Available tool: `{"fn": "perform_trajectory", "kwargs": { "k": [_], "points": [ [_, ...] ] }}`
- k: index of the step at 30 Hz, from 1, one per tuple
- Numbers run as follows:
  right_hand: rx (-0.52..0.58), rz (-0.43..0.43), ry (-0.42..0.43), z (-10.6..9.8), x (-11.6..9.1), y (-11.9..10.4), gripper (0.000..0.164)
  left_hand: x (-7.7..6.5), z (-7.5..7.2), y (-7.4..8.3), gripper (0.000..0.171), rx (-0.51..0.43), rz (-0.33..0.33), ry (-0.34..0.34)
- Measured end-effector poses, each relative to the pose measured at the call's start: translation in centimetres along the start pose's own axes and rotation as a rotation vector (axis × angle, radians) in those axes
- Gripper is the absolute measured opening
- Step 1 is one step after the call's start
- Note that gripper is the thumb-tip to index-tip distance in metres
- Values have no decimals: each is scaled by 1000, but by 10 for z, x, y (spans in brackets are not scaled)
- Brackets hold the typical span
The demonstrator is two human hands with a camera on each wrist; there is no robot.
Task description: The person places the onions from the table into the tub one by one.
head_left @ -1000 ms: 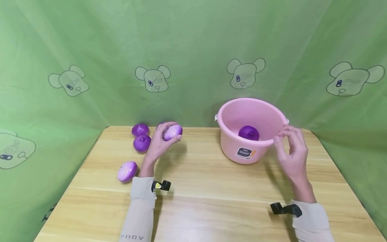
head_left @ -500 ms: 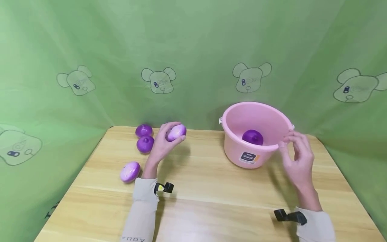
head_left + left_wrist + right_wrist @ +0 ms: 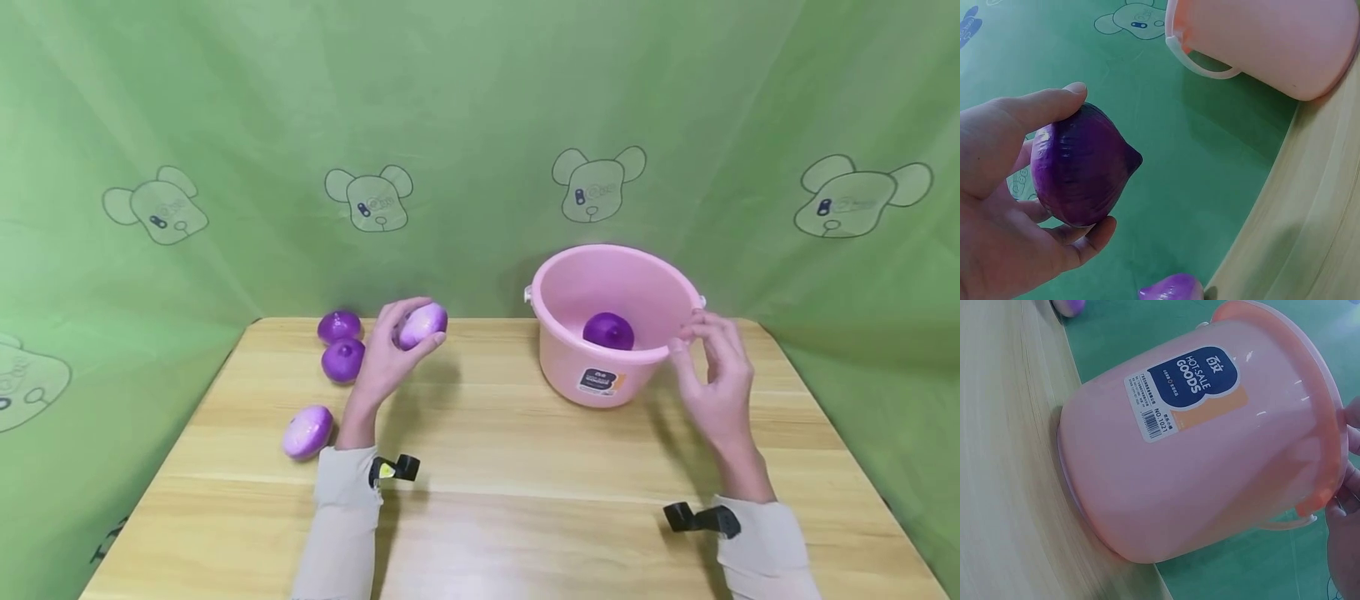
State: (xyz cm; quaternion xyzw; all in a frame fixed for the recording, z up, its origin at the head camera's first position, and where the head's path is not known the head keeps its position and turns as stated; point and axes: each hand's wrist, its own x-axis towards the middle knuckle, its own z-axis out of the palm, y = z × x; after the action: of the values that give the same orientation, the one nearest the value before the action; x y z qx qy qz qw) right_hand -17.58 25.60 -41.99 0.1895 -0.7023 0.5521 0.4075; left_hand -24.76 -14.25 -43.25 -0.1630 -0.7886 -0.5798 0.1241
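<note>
My left hand [image 3: 390,354] holds a half onion [image 3: 424,326] above the table, its pale cut face showing in the head view. In the left wrist view its purple skin and pointed tip stick out past the thumb and fingers. My right hand [image 3: 720,379] is at the right side of a pink bucket [image 3: 581,367], thumb and fingers pinching its rim. Inside the bucket lies a purple onion half [image 3: 608,332]. To the left of my left hand are two purple onion halves [image 3: 340,327] and, closer to me, one with its pale face up [image 3: 308,432].
Everything stands on a wooden table [image 3: 480,467] with a green printed cloth [image 3: 480,100] hanging behind and at the sides. A white handle [image 3: 1207,70] hangs from the bucket. Another onion half [image 3: 1175,289] shows at the bottom of the left wrist view.
The head view shifts slightly and back. A purple onion half that peeked out behind my left hand is now hidden there. Both hands keep their holds, almost still.
</note>
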Motion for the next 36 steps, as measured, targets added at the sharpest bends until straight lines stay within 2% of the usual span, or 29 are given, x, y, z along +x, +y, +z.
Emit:
{"fn": "perform_trajectory", "kwargs": {
  "k": [17, 25, 36],
  "points": [
    [-8, 0, -7, -2, 0, -1, 13, -2, 6, 10, 55, 1, 43, -6],
    [-9, -7, -14, -1, -2, 2, 13, -6, 3, 14, 55, -4, 51, -2],
    [-12, -15, -2, -2, 0, 2, 13, -4, 2, 19, 55, 4, 60, 4]
  ]
}}
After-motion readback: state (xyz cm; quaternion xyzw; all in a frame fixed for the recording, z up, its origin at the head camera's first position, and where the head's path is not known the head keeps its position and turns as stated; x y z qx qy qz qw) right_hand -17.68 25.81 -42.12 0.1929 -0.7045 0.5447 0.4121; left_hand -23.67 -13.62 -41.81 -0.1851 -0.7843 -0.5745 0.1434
